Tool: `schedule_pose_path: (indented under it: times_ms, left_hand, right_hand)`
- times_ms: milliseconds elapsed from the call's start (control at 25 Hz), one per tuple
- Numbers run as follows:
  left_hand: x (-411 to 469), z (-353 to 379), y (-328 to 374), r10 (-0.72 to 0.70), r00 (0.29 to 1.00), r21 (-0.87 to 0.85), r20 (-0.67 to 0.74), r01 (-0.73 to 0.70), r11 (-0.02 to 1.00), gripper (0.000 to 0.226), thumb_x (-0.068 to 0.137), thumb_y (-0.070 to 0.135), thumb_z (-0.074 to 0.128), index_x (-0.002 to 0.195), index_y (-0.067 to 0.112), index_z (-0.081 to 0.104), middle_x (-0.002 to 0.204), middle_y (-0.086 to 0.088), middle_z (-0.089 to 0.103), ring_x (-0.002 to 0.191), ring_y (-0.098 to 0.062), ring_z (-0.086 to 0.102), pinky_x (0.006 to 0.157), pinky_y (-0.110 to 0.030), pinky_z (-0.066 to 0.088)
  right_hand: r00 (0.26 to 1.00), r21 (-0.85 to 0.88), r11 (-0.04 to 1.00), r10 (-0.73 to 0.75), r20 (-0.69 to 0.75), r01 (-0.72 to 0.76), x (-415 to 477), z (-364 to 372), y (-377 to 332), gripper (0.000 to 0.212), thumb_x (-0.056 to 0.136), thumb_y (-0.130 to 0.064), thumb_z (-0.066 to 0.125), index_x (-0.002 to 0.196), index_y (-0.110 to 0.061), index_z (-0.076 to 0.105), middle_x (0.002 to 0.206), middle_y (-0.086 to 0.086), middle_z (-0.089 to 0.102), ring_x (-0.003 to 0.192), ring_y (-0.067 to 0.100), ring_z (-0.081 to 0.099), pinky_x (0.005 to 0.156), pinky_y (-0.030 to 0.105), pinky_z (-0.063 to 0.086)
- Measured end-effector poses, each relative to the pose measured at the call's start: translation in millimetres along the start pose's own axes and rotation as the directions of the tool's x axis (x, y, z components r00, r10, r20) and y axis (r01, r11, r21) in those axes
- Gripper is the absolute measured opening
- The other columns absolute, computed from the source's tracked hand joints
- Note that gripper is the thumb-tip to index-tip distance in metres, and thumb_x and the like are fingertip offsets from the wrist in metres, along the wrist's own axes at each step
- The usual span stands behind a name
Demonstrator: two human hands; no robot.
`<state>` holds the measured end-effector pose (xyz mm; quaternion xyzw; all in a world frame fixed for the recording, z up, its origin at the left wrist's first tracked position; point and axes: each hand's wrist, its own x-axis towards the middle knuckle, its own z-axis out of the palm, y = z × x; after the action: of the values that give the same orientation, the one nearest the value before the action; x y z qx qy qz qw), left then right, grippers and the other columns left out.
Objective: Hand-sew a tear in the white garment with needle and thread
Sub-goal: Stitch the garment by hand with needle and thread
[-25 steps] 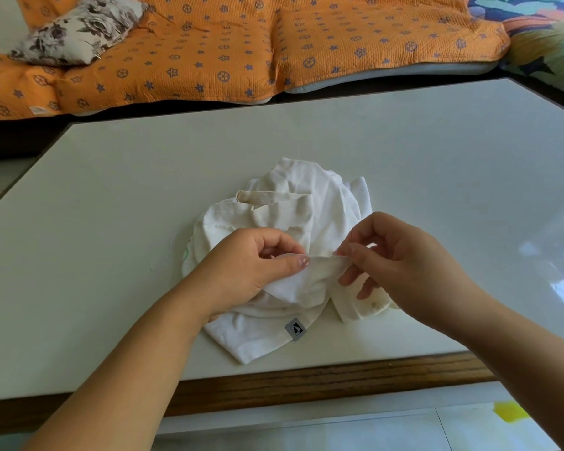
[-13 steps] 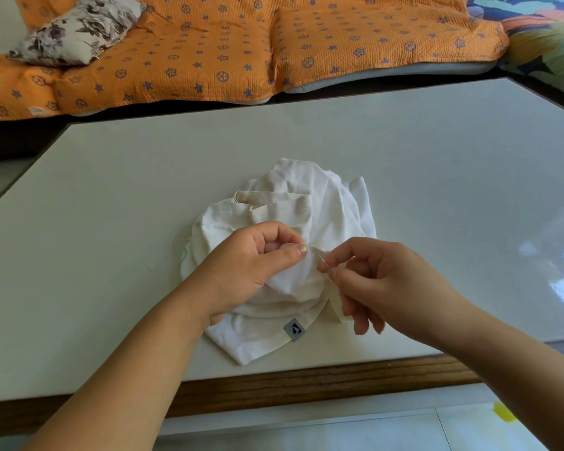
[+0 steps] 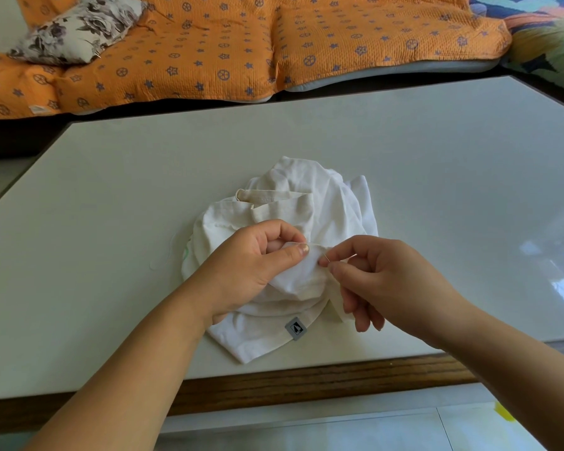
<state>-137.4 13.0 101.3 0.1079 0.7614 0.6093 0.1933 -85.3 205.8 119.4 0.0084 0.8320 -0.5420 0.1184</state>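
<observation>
A crumpled white garment (image 3: 319, 196) with a small grey label (image 3: 295, 328) lies bunched near the front of the table. My left hand (image 3: 258, 265) pinches a raised fold of the garment between thumb and forefinger. My right hand (image 3: 385, 281) holds a thin needle (image 3: 325, 256) between thumb and forefinger, its tip at the pinched fold just right of my left thumb. A pale thread (image 3: 165, 255) trails loosely on the table left of the garment. The tear itself is hidden in the fold.
The white table (image 3: 437, 190) has a wooden front edge (image 3: 306, 382). Behind it lies an orange patterned quilt (image 3: 241, 43) with a floral pillow (image 3: 75, 30). A colourful cover (image 3: 547, 30) sits at the back right.
My right hand moved left from holding the fabric edge to pinching the needle at the fold. My left hand kept its pinch on the garment, barely shifting.
</observation>
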Motion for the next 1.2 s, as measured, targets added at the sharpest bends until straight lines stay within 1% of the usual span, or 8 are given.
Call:
schedule_pose_path:
  times_ms: [240, 360, 480, 640, 720, 880, 1040, 1200]
  left_hand:
    - [-0.8, -0.3, 1.0, 0.01, 1.0, 0.035, 0.011, -0.011, 0.999, 0.004, 0.091, 0.019, 0.064, 0.093, 0.017, 0.067, 0.094, -0.02, 0.072, 0.085, -0.012, 0.066, 0.086, -0.024, 0.051]
    - [-2.4, 0.7, 2.6, 0.021, 0.999, 0.056, 0.025, -0.022, 0.998, 0.003, 0.091, 0.019, 0.065, 0.091, 0.018, 0.068, 0.085, -0.01, 0.074, 0.081, -0.004, 0.067, 0.077, -0.014, 0.049]
    - [-4.7, 3.1, 3.9, 0.052, 0.998, 0.098, 0.037, -0.056, 0.994, 0.004, 0.091, 0.017, 0.066, 0.089, 0.02, 0.069, 0.083, -0.002, 0.075, 0.081, -0.001, 0.067, 0.077, -0.01, 0.048]
    - [-5.8, 6.9, 3.0, 0.095, 0.994, 0.225, 0.056, -0.105, 0.969, 0.005, 0.09, 0.019, 0.068, 0.09, 0.022, 0.072, 0.091, 0.003, 0.075, 0.089, -0.008, 0.068, 0.085, -0.015, 0.051]
    - [-5.9, 8.5, 1.8, 0.095, 0.994, 0.251, 0.062, -0.108, 0.962, 0.005, 0.09, 0.02, 0.068, 0.091, 0.023, 0.072, 0.092, 0.01, 0.075, 0.091, -0.004, 0.068, 0.09, -0.019, 0.051]
    - [-6.4, 13.2, 2.1, 0.07, 0.997, 0.226, 0.01, -0.071, 0.971, 0.003, 0.089, 0.023, 0.069, 0.091, 0.023, 0.067, 0.07, 0.013, 0.069, 0.068, 0.0, 0.061, 0.074, -0.021, 0.05]
    - [-5.8, 15.0, 2.5, 0.068, 0.997, 0.194, -0.021, -0.063, 0.979, 0.017, 0.089, 0.02, 0.07, 0.102, 0.03, 0.073, 0.094, 0.014, 0.076, 0.092, 0.001, 0.069, 0.085, -0.015, 0.053]
    - [-6.5, 19.6, 1.2, 0.115, 0.993, 0.246, -0.037, -0.103, 0.964, 0.022, 0.089, 0.018, 0.069, 0.094, 0.039, 0.075, 0.091, 0.019, 0.075, 0.091, 0.008, 0.066, 0.079, -0.006, 0.046]
  right_hand:
    - [1.0, 0.002, 1.0, 0.009, -0.005, -0.009, 2.0, 2.9, -0.2, 0.014, 0.097, -0.013, 0.055, 0.093, -0.017, 0.067, 0.053, 0.002, 0.064, 0.039, 0.013, 0.055, 0.041, 0.02, 0.042]
    - [1.0, -0.008, 1.0, 0.016, -0.012, -0.016, 3.1, 3.6, 0.4, 0.012, 0.097, -0.016, 0.056, 0.091, -0.016, 0.066, 0.053, 0.002, 0.064, 0.039, 0.013, 0.055, 0.041, 0.019, 0.042]
    - [0.999, -0.005, 1.0, 0.029, -0.023, -0.029, 3.8, 4.8, 0.9, 0.013, 0.097, -0.019, 0.057, 0.09, -0.013, 0.066, 0.053, 0.002, 0.065, 0.04, 0.014, 0.056, 0.042, 0.02, 0.042]
    - [0.997, 0.007, 0.999, 0.053, -0.048, -0.052, 5.8, 7.7, 3.7, 0.015, 0.098, -0.019, 0.057, 0.087, -0.012, 0.065, 0.056, 0.004, 0.067, 0.042, 0.015, 0.058, 0.043, 0.02, 0.043]
    - [0.996, 0.027, 0.998, 0.059, -0.061, -0.058, 6.5, 9.4, 5.2, 0.015, 0.098, -0.019, 0.056, 0.087, -0.011, 0.064, 0.058, 0.004, 0.068, 0.043, 0.016, 0.06, 0.043, 0.02, 0.044]
    - [0.996, 0.048, 0.998, 0.044, -0.074, -0.041, 5.8, 11.5, 6.0, 0.014, 0.1, -0.018, 0.055, 0.091, -0.009, 0.061, 0.062, 0.006, 0.071, 0.045, 0.017, 0.062, 0.045, 0.02, 0.045]
    - [0.996, 0.083, 0.996, 0.044, -0.073, -0.038, 4.6, 12.8, 4.3, 0.013, 0.1, -0.017, 0.054, 0.092, -0.008, 0.058, 0.064, 0.008, 0.072, 0.044, 0.017, 0.063, 0.044, 0.018, 0.045]
    - [0.994, 0.2, 0.979, 0.048, -0.101, -0.027, 2.4, 14.6, 2.5, 0.009, 0.099, -0.016, 0.056, 0.097, -0.008, 0.051, 0.067, 0.011, 0.072, 0.05, 0.022, 0.069, 0.047, 0.022, 0.05]
